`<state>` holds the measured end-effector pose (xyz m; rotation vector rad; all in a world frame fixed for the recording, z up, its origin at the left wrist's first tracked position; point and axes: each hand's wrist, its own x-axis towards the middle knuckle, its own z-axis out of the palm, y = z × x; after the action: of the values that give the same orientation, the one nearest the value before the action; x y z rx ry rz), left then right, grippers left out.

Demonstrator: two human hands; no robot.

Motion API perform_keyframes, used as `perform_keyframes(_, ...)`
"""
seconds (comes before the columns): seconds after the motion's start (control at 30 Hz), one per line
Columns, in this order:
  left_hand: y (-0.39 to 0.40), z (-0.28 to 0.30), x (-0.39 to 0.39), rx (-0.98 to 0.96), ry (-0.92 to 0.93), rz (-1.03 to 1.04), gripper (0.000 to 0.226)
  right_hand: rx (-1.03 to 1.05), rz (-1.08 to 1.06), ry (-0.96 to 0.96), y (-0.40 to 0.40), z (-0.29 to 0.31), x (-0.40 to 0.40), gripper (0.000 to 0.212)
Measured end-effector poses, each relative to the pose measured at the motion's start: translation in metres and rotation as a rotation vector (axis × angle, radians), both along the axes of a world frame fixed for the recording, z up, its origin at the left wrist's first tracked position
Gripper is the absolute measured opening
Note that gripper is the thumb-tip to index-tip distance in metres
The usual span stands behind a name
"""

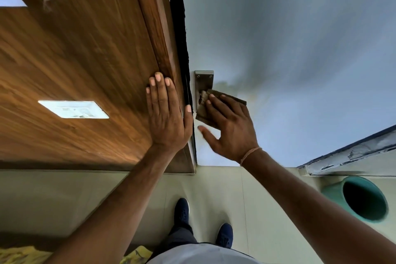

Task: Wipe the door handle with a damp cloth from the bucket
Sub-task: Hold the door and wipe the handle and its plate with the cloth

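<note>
A metal door handle plate (203, 80) is fixed to the pale blue door (289, 49), close to its left edge. My right hand (230, 126) presses a dark brown cloth (230, 97) flat against the handle, fingers spread over it; the cloth hides the lever and the plate's lower part. My left hand (167, 113) lies flat and open on the wooden door frame panel (85, 60), just left of the handle. A green bucket (362, 198) stands on the floor at the lower right.
A white switch plate (74, 109) sits on the wooden panel. A dark gap runs between frame and door. My two blue shoes (182, 212) stand on the pale tiled floor. Yellow fabric (23, 255) lies at the bottom left. A worn ledge (353, 156) juts out above the bucket.
</note>
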<state>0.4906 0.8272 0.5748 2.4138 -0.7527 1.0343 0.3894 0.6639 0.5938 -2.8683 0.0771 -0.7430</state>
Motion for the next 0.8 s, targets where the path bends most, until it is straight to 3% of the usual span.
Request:
perform_keyframes(0.1,0.002,0.003,0.000,0.006,-0.014,0.004,0.076,0.070,-0.027,-0.124,-0.007,-0.005,0.019,0.037)
perform_keyframes(0.2,0.005,0.005,0.001,0.011,-0.013,0.016,0.075,0.050,-0.027,-0.169,-0.003,-0.010,0.041,0.029)
perform_keyframes(0.43,0.000,-0.001,0.001,0.017,-0.010,0.032,0.088,-0.002,-0.041,-0.265,-0.050,-0.025,0.022,0.021)
perform_keyframes(0.6,-0.005,-0.003,0.004,-0.017,-0.018,0.070,0.085,-0.021,0.064,-0.335,-0.014,-0.024,0.047,0.015)
perform_keyframes(0.8,0.004,-0.004,0.007,0.037,-0.046,0.056,0.082,-0.017,0.092,-0.339,-0.052,-0.032,0.026,0.027)
